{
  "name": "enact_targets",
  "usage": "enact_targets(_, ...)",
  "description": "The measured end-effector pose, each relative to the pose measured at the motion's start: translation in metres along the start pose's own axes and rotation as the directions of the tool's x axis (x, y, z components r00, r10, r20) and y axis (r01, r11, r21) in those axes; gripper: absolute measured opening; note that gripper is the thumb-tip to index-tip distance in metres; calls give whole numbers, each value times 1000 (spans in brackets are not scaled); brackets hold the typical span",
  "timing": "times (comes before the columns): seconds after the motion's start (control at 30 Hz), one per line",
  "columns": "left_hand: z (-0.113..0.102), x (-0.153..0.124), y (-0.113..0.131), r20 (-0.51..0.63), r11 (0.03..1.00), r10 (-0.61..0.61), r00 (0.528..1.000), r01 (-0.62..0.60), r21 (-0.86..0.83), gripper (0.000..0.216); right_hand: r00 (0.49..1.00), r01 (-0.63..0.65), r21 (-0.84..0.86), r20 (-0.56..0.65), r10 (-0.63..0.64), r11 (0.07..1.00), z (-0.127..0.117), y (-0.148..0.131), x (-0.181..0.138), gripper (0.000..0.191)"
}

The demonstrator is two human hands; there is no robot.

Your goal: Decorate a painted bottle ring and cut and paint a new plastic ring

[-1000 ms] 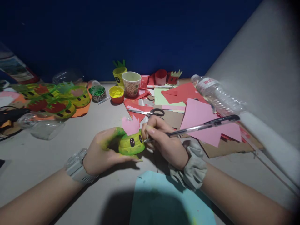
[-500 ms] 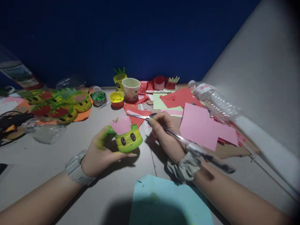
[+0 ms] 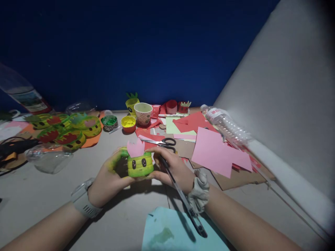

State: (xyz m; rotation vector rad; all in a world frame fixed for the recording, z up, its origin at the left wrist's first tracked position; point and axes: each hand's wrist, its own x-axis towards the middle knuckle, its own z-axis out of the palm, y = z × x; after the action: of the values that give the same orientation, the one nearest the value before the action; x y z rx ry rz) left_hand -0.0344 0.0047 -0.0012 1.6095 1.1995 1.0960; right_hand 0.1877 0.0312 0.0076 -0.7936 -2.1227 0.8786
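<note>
Between both hands is a small ribbed cup (image 3: 140, 169), painted green and yellow, with two black eyes drawn on its front. A jagged pink paper piece (image 3: 135, 149) stands up from its rim. My left hand (image 3: 104, 179), green paint on its fingers, grips the cup's left side. The fingers of my right hand (image 3: 176, 170) close on its right side. A black pen with a clear barrel (image 3: 183, 198) is also held in that hand, slanting down toward me. Just beyond the right hand, black-handled scissors (image 3: 167, 142) lie on paper scraps.
Similar painted cups (image 3: 72, 138) crowd the left, near a clear plastic piece (image 3: 49, 162). Behind are green paint (image 3: 110, 121), yellow paint (image 3: 128, 122) and a paper cup (image 3: 143, 113). Pink paper (image 3: 211, 150) and a clear bottle (image 3: 227, 123) lie right; blue paper (image 3: 162, 235) lies in front.
My right hand has let go of the scissors, which now lie on the scraps. It has moved left and taken hold of the cup, the pen still in it.
</note>
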Motion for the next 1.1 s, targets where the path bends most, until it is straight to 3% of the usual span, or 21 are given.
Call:
enact_targets(0.27, 1, -3, 13, 145, 971, -90, 985, 119, -206, 51, 1000, -3, -60, 16, 4, 998, 1, -1, 1, 48)
enact_targets(0.4, -2, 0, 9, 94, 887, -200, 975, 221, -406, 31, 1000, -8, -78, 4, 8, 997, 1, -2, 1, 46)
enact_targets(0.5, -3, 4, 7, 139, 809, -263, 955, 296, -508, 31, 999, -22, -88, 26, 24, 996, 1, -3, 1, 45)
enact_targets(1.0, -3, 7, 9, 169, 793, -299, 939, 343, -504, 18, 999, -34, -125, 22, 37, 992, 2, -4, 1, 46)
enact_targets(1.1, -2, 7, 6, 105, 815, -266, 958, 282, -506, 25, 1000, -17, -111, 7, 18, 994, 3, -3, 0, 46)
